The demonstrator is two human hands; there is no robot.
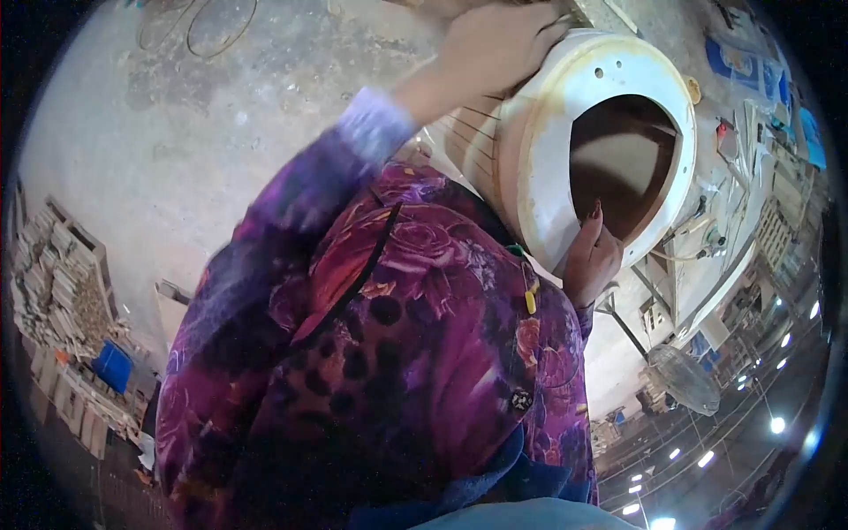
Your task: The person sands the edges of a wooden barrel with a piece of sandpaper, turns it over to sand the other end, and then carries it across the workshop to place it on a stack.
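A round drum-shaped piece (548, 132) with a white ring face, a large opening and a ribbed pale side is held up against my chest. My left hand (495, 40) lies flat on its upper side, the arm in a purple floral sleeve reaching up from the left. My right hand (590, 256) grips the lower rim of the opening, fingertips hooked inside. The inside of the piece looks brown and hollow. My purple patterned jacket (397, 353) fills the middle of the view and hides the piece's near side.
Bare concrete floor (177, 132) spreads to the upper left. Stacks of pale wooden pieces (62, 300) and a blue box (113, 364) sit at the left edge. A cluttered workbench (751, 177) runs along the right, with a fan (685, 380) beside it.
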